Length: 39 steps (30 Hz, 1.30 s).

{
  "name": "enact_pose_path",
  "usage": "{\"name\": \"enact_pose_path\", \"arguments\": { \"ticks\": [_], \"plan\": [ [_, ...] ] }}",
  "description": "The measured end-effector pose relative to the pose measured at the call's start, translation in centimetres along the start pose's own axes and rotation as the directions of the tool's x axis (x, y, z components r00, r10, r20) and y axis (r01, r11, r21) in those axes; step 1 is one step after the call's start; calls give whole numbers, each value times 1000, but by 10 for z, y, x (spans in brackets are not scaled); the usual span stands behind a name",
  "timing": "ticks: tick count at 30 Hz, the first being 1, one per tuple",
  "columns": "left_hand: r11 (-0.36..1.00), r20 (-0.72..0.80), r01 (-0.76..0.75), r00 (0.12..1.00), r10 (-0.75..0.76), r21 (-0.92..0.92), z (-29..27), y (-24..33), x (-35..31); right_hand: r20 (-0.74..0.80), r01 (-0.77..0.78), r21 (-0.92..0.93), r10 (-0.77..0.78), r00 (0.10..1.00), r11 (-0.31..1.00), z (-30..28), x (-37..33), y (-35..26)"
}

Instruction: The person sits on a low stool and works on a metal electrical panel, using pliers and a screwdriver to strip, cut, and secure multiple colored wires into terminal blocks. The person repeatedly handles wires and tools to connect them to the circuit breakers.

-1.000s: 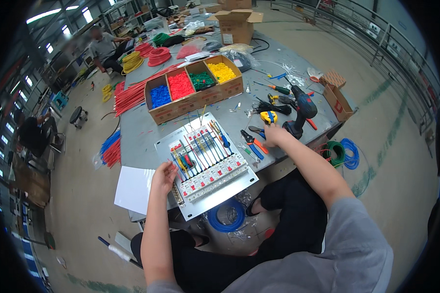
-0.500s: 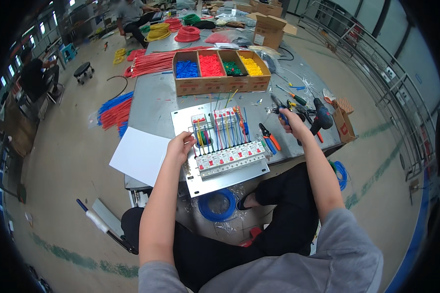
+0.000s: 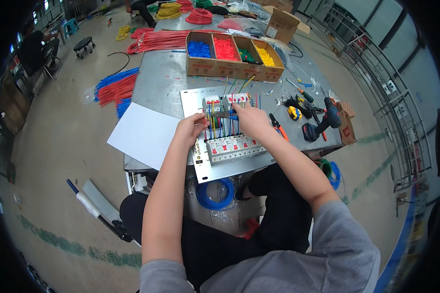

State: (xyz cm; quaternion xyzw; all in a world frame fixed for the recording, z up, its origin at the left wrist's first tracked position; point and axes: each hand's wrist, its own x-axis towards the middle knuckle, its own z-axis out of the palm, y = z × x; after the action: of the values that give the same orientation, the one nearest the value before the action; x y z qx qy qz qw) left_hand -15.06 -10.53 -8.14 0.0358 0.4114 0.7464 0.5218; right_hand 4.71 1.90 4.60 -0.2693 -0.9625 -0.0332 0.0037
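On the near part of the table lies a silver metal mounting plate [image 3: 215, 172] that carries circuit breakers. A long row of white breakers with red switches [image 3: 235, 145] runs along its near side, and smaller breakers [image 3: 211, 100] sit at its far side. Coloured wires [image 3: 223, 128] link the two. My right hand [image 3: 252, 120] grips pliers [image 3: 222, 115], whose jaws point left over the wires. At the plate's left side my left hand [image 3: 190, 130] pinches a wire among the leftmost ones, close to the plier tips. Its fingertips partly hide the wire.
A divided cardboard box [image 3: 233, 69] holds blue, red, green and yellow small parts behind the plate. White paper [image 3: 144, 136] lies left. To the right are wire strippers [image 3: 277, 126], a tape measure [image 3: 294, 113], a screwdriver [image 3: 305, 95] and a cordless drill [image 3: 322, 123]. Wire bundles [image 3: 120, 90] hang past the left edge.
My right hand has brought the pliers from the tools at the right over to the wires on the plate. My left hand stays at the plate's left side; the view has shifted slightly.
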Motion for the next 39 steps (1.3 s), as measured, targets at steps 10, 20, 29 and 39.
{"name": "enact_pose_path", "arguments": {
  "ticks": [10, 20, 29, 39],
  "plan": [
    [1000, 43, 21, 999, -21, 0, -7, -1, 3, 124, -130, -81, 139, 983, 988, -4, 18, -41],
    [999, 63, 6, 998, -8, 37, -6, -4, 7, 309, -181, -128, 212, 927, 975, -21, 31, -64],
    [999, 27, -12, 1000, 11, 42, -2, -3, 0, 252, -3, -282, 77, 965, 959, -21, 38, -59],
    [804, 64, -265, 960, 273, 533, -8, -2, 12, 421, 145, -147, -71, 904, 978, -35, 57, -56]
  ]
}}
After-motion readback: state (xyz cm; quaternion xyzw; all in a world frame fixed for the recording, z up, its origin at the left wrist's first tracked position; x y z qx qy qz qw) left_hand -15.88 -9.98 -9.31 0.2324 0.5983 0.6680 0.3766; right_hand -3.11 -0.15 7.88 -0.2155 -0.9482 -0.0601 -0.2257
